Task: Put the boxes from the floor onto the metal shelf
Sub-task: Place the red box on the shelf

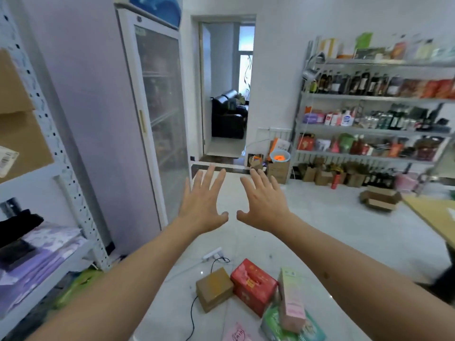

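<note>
Left hand (204, 205) and right hand (264, 205): both released, fingers spread, palms down, thumbs nearly meeting, holding nothing. Below them on the near floor (320, 230): brown box (214, 289), flat, long axis running near to far; red box (253, 285) touching its right side, angled far-left to near-right; pink-green box (291, 299) upright. A black cable (193, 316) runs at their left. Metal shelf (73, 193) stands left; stocked shelves (374, 129) far right.

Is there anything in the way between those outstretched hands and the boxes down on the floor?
Nothing visible blocks them. The left hand and right hand are both open and empty, held out above the brown cardboard box, red box and pink box. Only a thin black cable trails beside the brown one.
</note>
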